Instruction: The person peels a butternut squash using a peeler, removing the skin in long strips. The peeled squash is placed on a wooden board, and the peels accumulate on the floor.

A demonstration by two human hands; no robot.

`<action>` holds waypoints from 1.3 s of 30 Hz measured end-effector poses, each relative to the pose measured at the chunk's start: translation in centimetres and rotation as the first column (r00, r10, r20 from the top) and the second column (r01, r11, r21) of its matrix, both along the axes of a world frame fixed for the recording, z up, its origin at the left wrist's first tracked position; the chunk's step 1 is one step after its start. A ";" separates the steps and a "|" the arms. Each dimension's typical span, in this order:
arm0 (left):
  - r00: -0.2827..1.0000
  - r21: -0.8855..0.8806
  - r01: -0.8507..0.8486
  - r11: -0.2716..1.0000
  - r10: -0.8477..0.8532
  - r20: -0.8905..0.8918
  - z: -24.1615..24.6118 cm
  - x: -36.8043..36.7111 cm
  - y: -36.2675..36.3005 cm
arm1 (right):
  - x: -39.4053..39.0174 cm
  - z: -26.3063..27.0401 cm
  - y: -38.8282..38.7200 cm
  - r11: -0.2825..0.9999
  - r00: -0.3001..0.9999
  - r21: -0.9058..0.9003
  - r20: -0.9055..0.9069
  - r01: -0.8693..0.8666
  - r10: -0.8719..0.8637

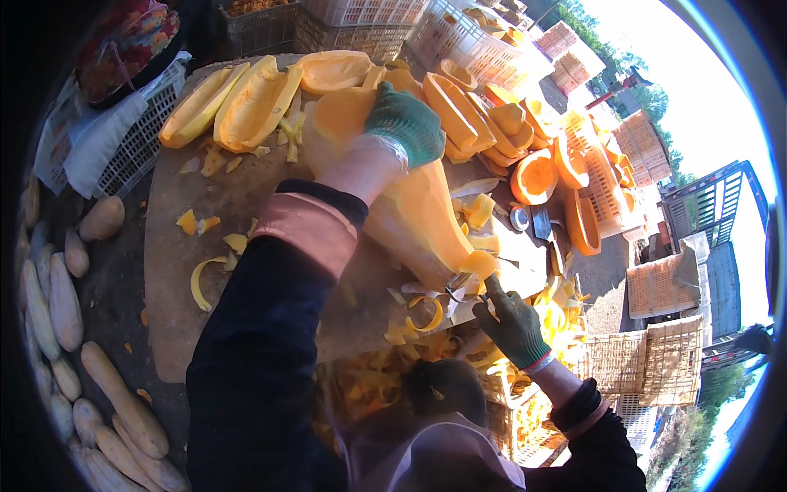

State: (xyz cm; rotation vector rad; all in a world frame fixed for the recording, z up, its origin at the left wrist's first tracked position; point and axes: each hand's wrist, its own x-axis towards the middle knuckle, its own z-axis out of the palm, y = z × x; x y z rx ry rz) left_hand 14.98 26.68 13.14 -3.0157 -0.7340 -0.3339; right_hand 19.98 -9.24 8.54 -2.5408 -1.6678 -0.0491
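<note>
A large, partly peeled pumpkin squash (424, 203) lies slantwise on a wooden board (184, 258). Its upper face is smooth orange, while paler skin shows along its lower side. My left hand (406, 126), in a green knitted glove, rests closed against the squash's far, wide end; whether it grips anything there is hidden. In my gloved right hand (513, 326) is a metal peeler (458, 284), its blade at the narrow near end. Curled peel strips (427, 312) and small scraps lie around the squash.
Halved, hollowed squashes (255, 111) line the board's far edge. More halves lie beside a plastic crate (602, 178) at right. A metal scraper (541, 222) lies near the right edge. Whole squashes (64, 301) cover the ground at left. Peelings (369, 375) fill the space below the board.
</note>
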 end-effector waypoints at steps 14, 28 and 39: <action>0.883 0.179 0.090 0.980 -0.162 0.441 -3.2 -0.7 -4.4 | 2.2 0.8 2.0 0.996 0.997 0.044 -0.014 -0.079 0.080; 0.993 0.206 0.121 0.971 -0.117 -0.034 -2.4 5.3 -1.5 | 8.8 -3.2 -9.8 0.981 0.990 0.191 -0.139 0.040 -0.014; 0.974 0.219 0.147 0.965 -0.102 -0.202 -2.2 7.6 -0.5 | 6.7 0.8 10.9 0.933 0.951 0.187 0.095 -0.307 0.293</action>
